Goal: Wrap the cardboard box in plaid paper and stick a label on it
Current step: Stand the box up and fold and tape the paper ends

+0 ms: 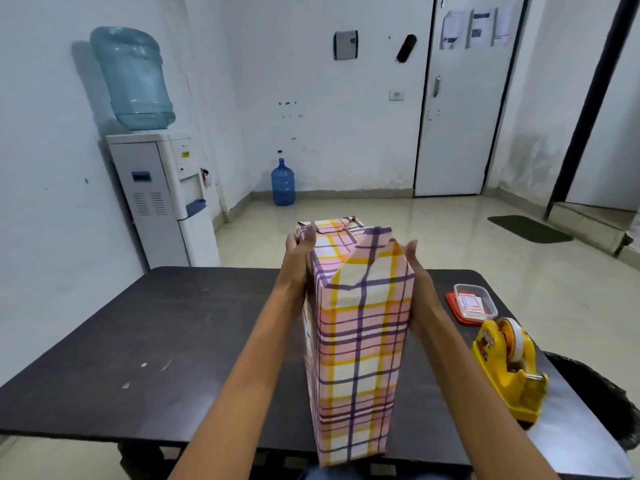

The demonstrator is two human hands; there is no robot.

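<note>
The cardboard box point(360, 341), already covered in pink, yellow and purple plaid paper point(363, 306) along its long sides, stood on end at the near edge of the dark table point(173, 341), about midway along that edge. At its top the paper was not closed. A folded flap rose on the near side, and loose paper edges stood up behind it.

The left hand point(298, 258) lay flat against the box's left side near the top, fingers straight and pointing up. The right hand point(417, 271) pressed flat against the right side at about the same height, fingers also straight. The box was held between the two palms and neither hand pinched the paper.

Near the table's right edge sat a yellow tape dispenser point(509, 368) with a roll of clear tape. Beyond it, toward the far right corner, was a clear plastic container point(474, 303) resting on a red lid, with small red-and-white printed pieces inside. Behind the table, a water dispenser point(162, 195) stood against the left wall and a blue water bottle point(283, 181) stood on the floor.
</note>
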